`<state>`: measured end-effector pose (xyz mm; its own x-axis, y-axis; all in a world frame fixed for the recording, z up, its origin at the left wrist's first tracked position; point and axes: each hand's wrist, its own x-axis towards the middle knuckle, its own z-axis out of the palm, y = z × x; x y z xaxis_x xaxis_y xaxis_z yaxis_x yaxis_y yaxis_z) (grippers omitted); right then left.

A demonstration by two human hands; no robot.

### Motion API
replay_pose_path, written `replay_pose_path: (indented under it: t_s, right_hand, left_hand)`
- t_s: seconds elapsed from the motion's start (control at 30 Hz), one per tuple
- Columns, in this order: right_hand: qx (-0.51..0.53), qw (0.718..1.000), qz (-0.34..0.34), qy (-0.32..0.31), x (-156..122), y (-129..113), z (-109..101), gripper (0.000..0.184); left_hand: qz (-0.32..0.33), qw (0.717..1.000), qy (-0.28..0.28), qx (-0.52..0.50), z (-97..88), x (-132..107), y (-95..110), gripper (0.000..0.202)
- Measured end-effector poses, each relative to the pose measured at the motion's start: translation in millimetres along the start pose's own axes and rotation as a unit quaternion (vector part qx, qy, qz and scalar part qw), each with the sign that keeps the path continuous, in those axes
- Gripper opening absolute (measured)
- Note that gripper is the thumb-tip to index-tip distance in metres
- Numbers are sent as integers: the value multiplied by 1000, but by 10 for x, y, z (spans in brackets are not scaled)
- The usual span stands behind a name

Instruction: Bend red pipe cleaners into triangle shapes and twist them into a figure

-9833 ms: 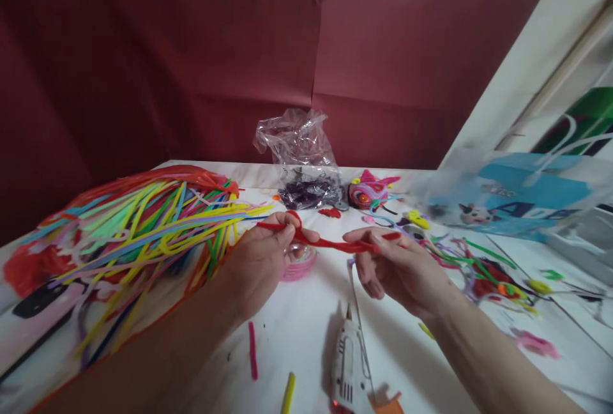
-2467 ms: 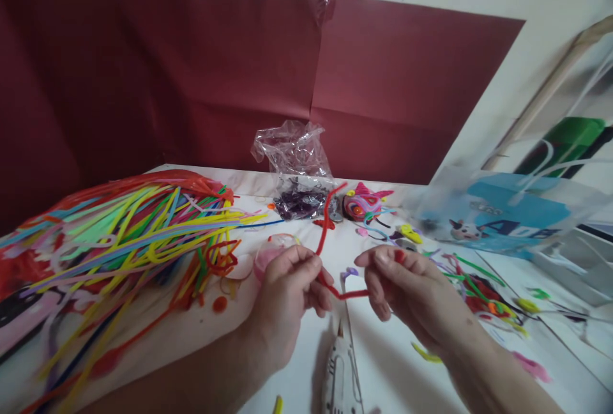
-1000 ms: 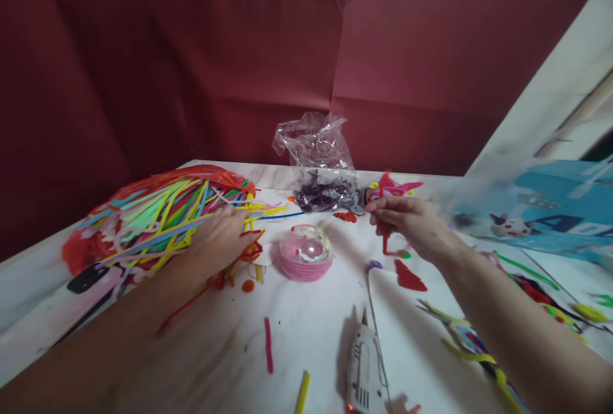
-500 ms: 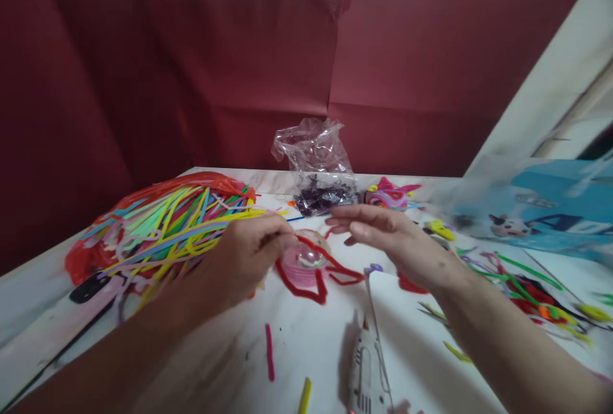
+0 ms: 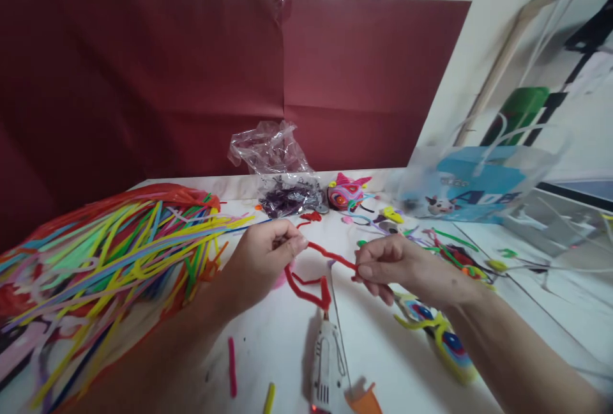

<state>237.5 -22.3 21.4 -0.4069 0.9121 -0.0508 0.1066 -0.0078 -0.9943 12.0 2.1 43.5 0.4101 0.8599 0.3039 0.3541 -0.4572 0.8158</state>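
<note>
A bent red pipe cleaner hangs over the middle of the table, folded into angular loops. My left hand pinches it near the top, thumb against fingers. One stretch of it runs to the right, where my right hand grips its end between thumb and fingers. Under my left hand a bit of something pink peeks out, mostly hidden. A white glue gun lies just below the red loops, its tip pointing away from me.
Many coloured pipe cleaners spill from a red bag on the left. At the back are a clear plastic bag, a pink fuzzy figure and a blue-white bag. A yellow-edged piece with blue circles lies right.
My right hand, open and apart before, has closed on the red pipe cleaner's end. The pipe cleaner is now lifted and stretched between both hands. The view has turned right.
</note>
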Motion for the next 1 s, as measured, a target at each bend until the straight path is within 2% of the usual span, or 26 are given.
replay_pose_path:
  t_s: [0.13,0.23,0.43,0.57,0.63,0.73,0.77,0.87,0.93,1.0]
  right_hand:
    - [125,992,1,4,20,40,-62,29]
    - [176,984,-11,-3,14,38,-71,34]
    - [165,986,-30,-9,-15,4,-49,33]
    - [167,983,-48,53,-4,-6,-50,22]
    - [175,981,-56,70,0,-12,-57,21]
    - [180,980,-61,64,1,-10,-55,20]
    - [179,980,-58,57,4,-4,-47,20]
    - [171,984,-42,24,22,25,5,21]
    - [163,986,-32,3,42,43,56,21]
    - [159,987,-29,-3,60,52,107,20]
  left_hand:
    - [-9,999,37,1,37,-11,-26,19]
    - [-13,998,57,11,24,-23,-52,20]
    - [-32,997,66,5,4,15,-97,23]
    - [-16,998,59,5,0,15,-96,24]
    - [-11,1000,25,-8,-10,5,-75,23]
    - [-32,995,-76,-58,-13,-3,-20,29]
    - [-41,991,-93,-82,-2,-4,-1,30]
    - [-71,980,-71,-172,89,-6,30,19]
    - [-99,968,-81,-216,189,-18,22,14]
    - [-114,964,-107,-214,290,-41,-6,11]
